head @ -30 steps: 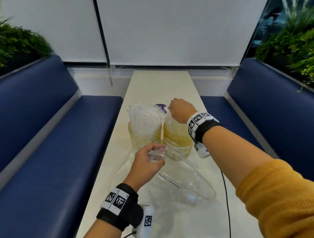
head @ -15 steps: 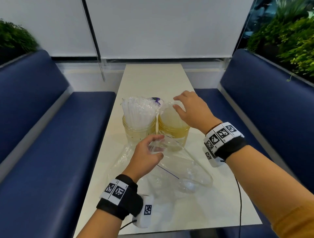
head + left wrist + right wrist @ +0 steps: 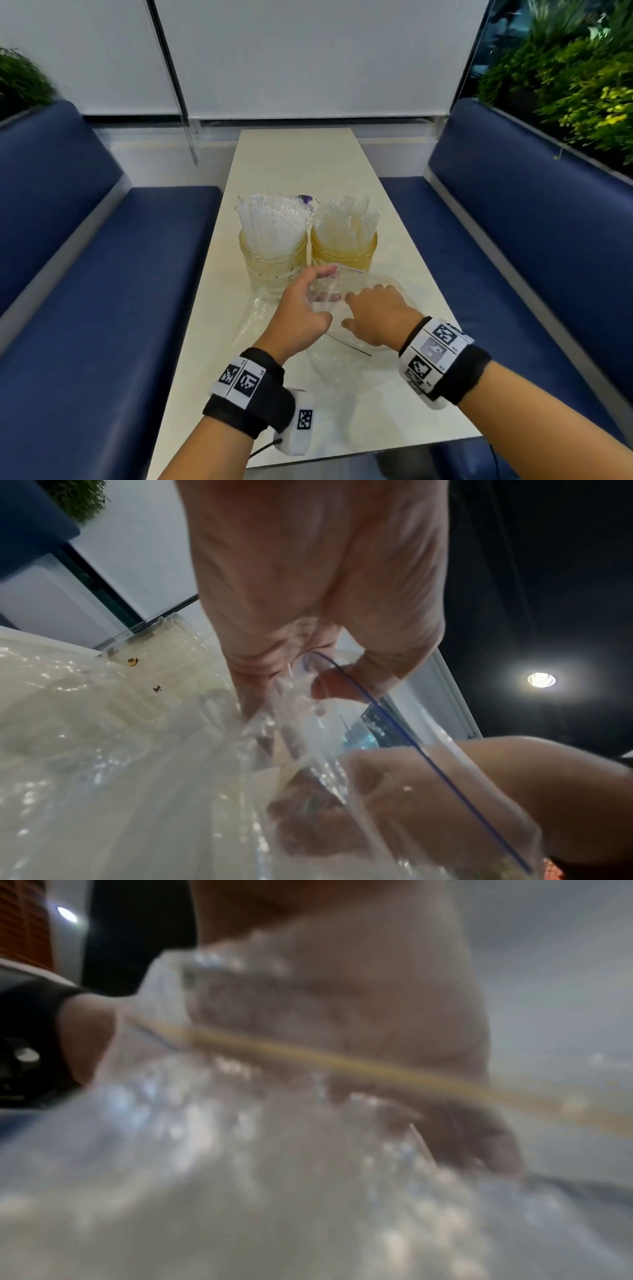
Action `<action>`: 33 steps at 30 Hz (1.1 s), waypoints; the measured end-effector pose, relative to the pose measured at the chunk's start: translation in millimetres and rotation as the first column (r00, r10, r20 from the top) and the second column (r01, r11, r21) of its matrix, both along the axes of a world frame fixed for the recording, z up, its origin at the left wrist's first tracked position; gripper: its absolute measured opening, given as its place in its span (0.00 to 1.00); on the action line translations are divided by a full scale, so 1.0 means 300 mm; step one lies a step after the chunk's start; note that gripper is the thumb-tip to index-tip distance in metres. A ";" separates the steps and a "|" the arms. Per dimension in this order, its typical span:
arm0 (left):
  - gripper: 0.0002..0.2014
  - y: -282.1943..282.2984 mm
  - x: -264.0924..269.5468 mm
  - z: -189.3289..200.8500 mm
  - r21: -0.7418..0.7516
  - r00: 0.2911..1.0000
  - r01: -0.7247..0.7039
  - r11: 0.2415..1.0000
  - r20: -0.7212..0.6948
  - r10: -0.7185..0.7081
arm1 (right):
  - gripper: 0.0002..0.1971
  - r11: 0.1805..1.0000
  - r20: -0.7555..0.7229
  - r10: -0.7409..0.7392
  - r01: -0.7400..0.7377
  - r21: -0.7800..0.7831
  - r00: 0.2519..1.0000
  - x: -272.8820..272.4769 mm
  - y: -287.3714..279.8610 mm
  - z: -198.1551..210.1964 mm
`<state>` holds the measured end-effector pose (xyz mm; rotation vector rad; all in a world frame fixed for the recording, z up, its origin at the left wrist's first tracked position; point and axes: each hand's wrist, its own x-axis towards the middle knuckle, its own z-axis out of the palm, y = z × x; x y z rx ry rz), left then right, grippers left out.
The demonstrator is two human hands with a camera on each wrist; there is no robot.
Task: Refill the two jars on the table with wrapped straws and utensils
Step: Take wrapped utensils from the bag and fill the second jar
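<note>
on the table (image 3: pixel 301 164): jars (image 3: pixel 273 255) stand full, side by side, just beyond my hands.
left hand (image 3: pixel 301 308): pinches the bag (image 3: pixel 363 284) mouth, plain in left wrist view.
right hand (image 3: pixel 380 313): on the bag; grip unclear, right wrist view blurred.

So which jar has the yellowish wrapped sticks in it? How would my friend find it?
Look at the long pale table between the two blue benches. Two glass jars stand side by side in its middle, behind a clear plastic bag. Yours is the right-hand jar, amber-tinted, holding yellowish wrapped pieces; the left-hand jar holds white ones.
</note>
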<state>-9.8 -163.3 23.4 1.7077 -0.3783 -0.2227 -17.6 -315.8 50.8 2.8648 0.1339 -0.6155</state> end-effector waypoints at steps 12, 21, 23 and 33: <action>0.39 0.000 -0.009 -0.007 0.087 0.999 0.035 0.996 0.008 -0.036 | 0.29 0.991 -0.105 -0.074 0.086 0.106 0.992 0.009 -0.031 0.041; 0.45 -0.050 -0.022 -0.023 0.207 0.991 -0.045 0.977 0.130 0.018 | 0.27 0.998 0.008 -0.029 0.029 0.051 1.000 -0.004 0.025 0.297; 0.40 -0.077 -0.024 -0.028 0.222 0.968 -0.163 0.961 0.222 0.113 | 0.27 0.999 0.054 -0.002 0.000 0.051 0.999 -0.008 0.044 0.332; 0.15 -0.125 0.001 -0.030 0.118 0.905 -0.401 0.908 0.208 0.372 | 0.33 0.717 0.383 -0.291 -0.065 0.694 0.877 -0.044 0.039 0.383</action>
